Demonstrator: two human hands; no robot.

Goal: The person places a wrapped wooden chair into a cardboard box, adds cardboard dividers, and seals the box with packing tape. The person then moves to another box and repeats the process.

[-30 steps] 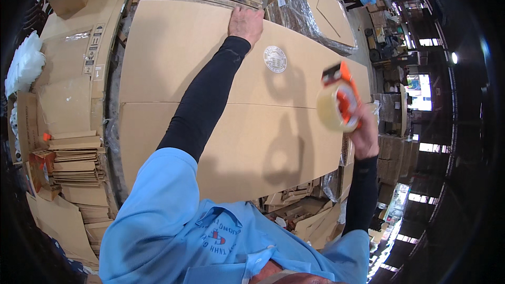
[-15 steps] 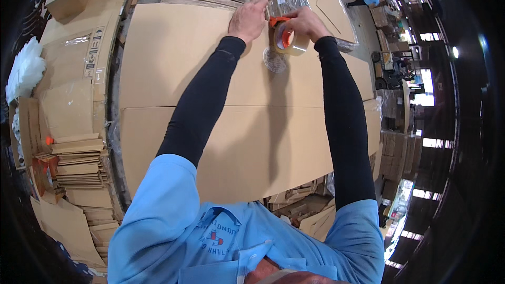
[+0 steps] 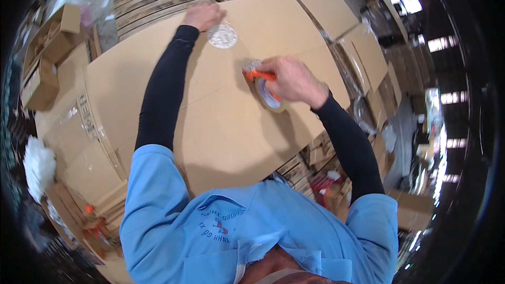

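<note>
Tape dispenser (image 3: pixel 266 92) has moved nearer, partly hidden by right hand (image 3: pixel 295 80).

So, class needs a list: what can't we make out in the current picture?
All in the head view:
- Left hand: fingertip contact, hidden by the hand itself.
- Orange tape dispenser: part of its handle, covered by the right hand.
- Cardboard: part of its near edge, behind the blue shirt.
- Wooden pallet: far end, cut off by the picture's top edge.
</note>
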